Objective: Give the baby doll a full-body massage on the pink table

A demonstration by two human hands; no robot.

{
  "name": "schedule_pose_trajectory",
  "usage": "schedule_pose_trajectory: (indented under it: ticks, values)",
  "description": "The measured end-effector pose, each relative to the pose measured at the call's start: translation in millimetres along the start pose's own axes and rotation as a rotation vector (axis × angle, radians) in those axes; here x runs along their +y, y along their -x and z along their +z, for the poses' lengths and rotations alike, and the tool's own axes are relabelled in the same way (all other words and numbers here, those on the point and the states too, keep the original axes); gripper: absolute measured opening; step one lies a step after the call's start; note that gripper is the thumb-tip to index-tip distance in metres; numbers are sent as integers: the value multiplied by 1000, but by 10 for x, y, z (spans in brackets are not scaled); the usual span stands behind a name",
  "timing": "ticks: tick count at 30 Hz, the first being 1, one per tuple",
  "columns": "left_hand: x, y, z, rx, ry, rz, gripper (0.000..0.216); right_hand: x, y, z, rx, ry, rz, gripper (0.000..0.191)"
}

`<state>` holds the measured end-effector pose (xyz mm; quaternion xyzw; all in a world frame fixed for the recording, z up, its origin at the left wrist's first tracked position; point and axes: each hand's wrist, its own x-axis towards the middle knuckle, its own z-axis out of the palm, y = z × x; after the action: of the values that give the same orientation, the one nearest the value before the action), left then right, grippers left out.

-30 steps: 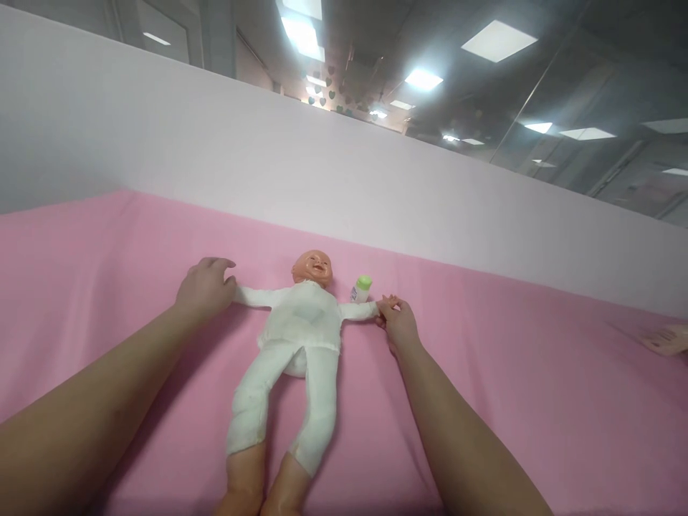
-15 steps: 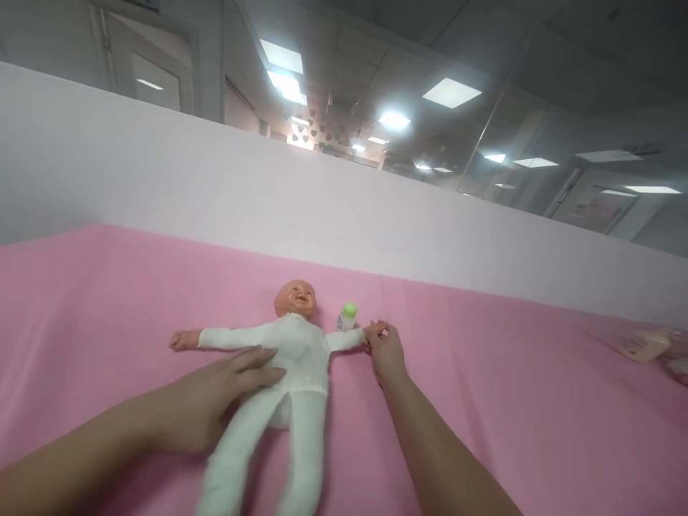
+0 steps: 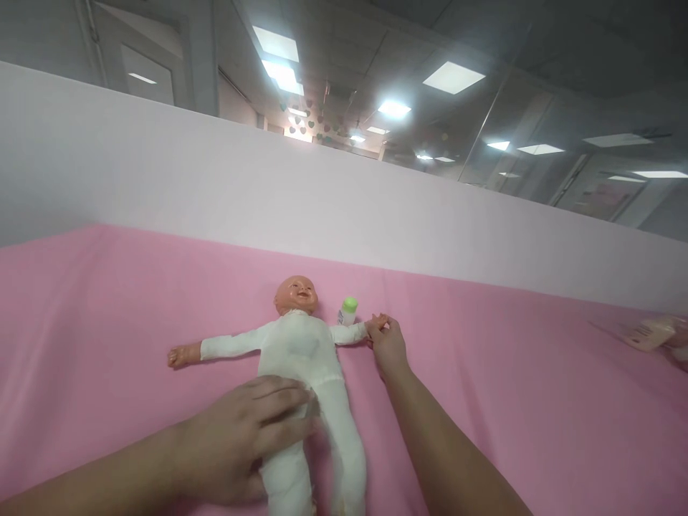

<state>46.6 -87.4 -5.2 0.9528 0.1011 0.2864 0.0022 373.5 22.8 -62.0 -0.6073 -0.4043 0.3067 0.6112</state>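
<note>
The doll [image 3: 301, 351] is lying face-up on the pink cover [image 3: 484, 387], where the right hand [image 3: 390, 349] is pinching its right-side fist [image 3: 378, 322] and the left hand [image 3: 250, 430] is covering its left-side thigh [image 3: 287, 476], grip impossible to tell, so light, even pressure is probably suiting both.

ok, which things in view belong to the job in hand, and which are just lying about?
In use:
plastic baby doll in white cloth: right hand holds one arm's end, left hand lies over its upper leg
pink sheet beneath it

Lying about:
small white bottle with green cap, untouched
pale peach item, right edge, blurred
</note>
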Motion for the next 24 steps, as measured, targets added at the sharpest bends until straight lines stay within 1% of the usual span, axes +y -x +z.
schedule_pose_trajectory:
  ticks: [2, 5, 8, 10, 14, 16, 18, 19, 21, 24]
  values:
    - [-14, -13, 8, 78, -31, 36, 58, -40, 24, -5, 0, 0, 2, 71]
    - [-114, 64, 9, 178, -68, -23, 43, -137, 92, -18, 1, -26, -48, 73]
    - [-242, 181, -14, 253, -118, -124, 47, -257, 231, 18, -9, -80, -135, 70]
    - [-315, 234, -35, 285, -135, -201, 52, -318, 357, 93, -30, -96, -192, 66]
    - [-435, 251, -41, 285, -74, -385, 53, -354, 608, 303, -122, -66, -324, 54]
    - [-495, 234, -16, 259, -29, -482, 54, -350, 695, 385, -173, 20, -423, 43]
    - [-552, 211, 19, 221, 23, -552, 57, -343, 741, 433, -230, 182, -564, 33]
    - [-577, 198, 36, 205, 45, -570, 58, -337, 750, 444, -263, 274, -637, 31]
    - [-609, 172, 60, 188, 74, -581, 57, -315, 744, 449, -333, 439, -739, 36]
    - [-610, 150, 59, 180, 108, -585, 51, -266, 713, 428, -434, 585, -760, 50]
